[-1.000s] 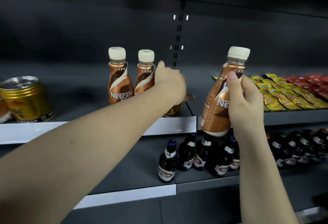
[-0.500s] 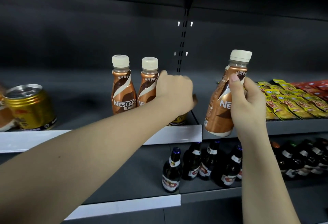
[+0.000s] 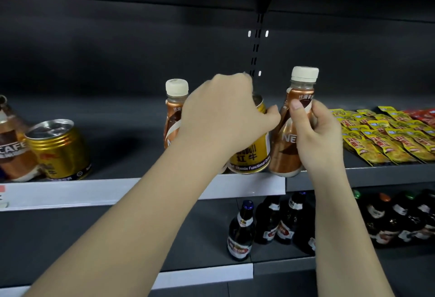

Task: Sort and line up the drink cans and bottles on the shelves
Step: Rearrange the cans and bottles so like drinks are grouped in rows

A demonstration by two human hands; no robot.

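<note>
Dark grey shelves (image 3: 117, 193) fill the view, with a black back wall behind them. Nearest and lowest, dark glass bottles (image 3: 241, 232) stand upright on the lower shelf.

Up on the middle shelf, the left hand (image 3: 219, 117) is curled around a yellow can (image 3: 253, 153). Half a second ago the hand hid most of this can; now the can has come toward the front edge and its label shows. It leans a little, with its top tipped to the left and away.

Just to the right, the right hand (image 3: 315, 134) pinches a brown coffee bottle (image 3: 290, 132) with thumb and fingers. It was held higher before; now its bottom is down by the shelf edge, touching the can's side. Its long side runs up and down, cap tilted slightly right.

Behind the left hand stands another coffee bottle (image 3: 175, 108), upright. At far left sit a gold can (image 3: 57, 149) and one more bottle. Yellow snack packets (image 3: 376, 136) lie at far right.
</note>
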